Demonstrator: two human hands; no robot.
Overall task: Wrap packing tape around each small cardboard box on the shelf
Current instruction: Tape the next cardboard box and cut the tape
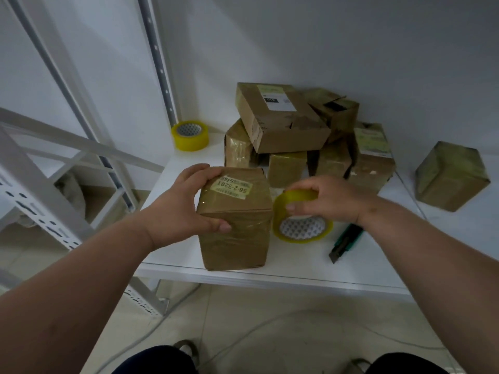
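While the left hand (186, 203) grips the near box (235, 218), already glossy with tape, and the right hand (328, 199) pinches the tape roll (302, 221) just to its right, the far pile (305, 136) looks partly wrapped, its top box (278, 117) apparently bare cardboard.

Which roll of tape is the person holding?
The tape roll beside the front box, gripped by the right hand. The spare roll sits untouched at the back.
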